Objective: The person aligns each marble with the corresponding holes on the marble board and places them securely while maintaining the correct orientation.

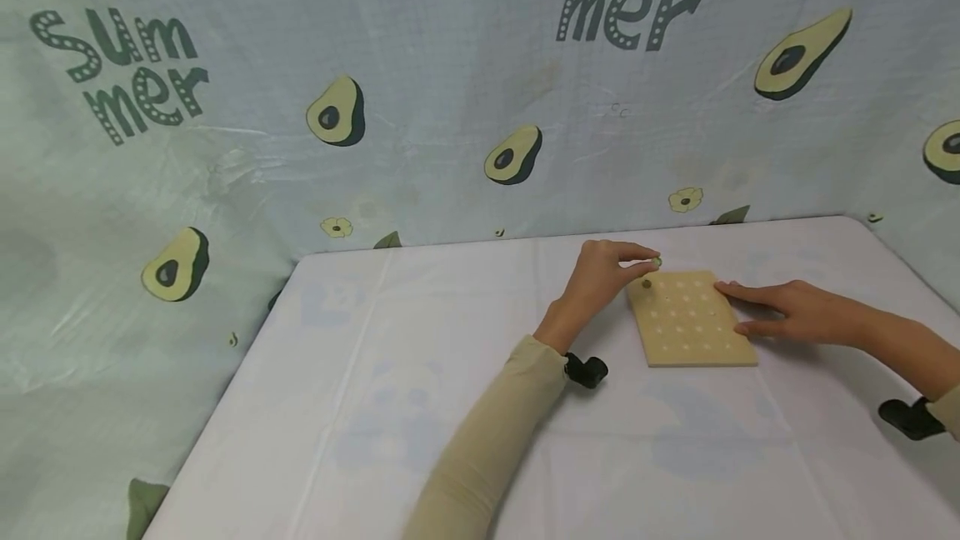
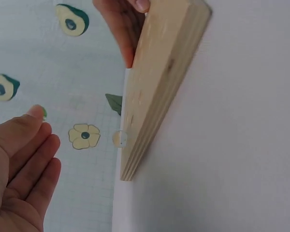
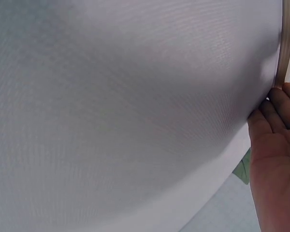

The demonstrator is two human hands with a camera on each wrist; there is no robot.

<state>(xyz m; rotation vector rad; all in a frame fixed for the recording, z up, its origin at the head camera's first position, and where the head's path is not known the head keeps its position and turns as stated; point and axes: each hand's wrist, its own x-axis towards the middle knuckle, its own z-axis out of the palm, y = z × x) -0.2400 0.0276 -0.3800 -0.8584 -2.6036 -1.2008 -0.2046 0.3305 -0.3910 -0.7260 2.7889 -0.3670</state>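
Observation:
A square, light wooden board (image 1: 693,319) with rows of small pale spots lies flat on the table. My left hand (image 1: 600,273) is above its far left corner and pinches a small round green piece (image 1: 657,261) between thumb and fingertips; the fingers hide most of the piece in the left wrist view. Near that same corner sits a small round piece (image 1: 647,283), which looks see-through in the left wrist view. My right hand (image 1: 806,312) rests at the board's right edge, its fingers fairly straight and touching the side, as the right wrist view (image 3: 280,150) also shows.
A white cloth covers the table (image 1: 450,407), with faint prints showing through. Behind it hangs a pale sheet (image 1: 435,65) printed with avocados and lettering. Black wrist cameras (image 1: 587,371) are strapped to both wrists.

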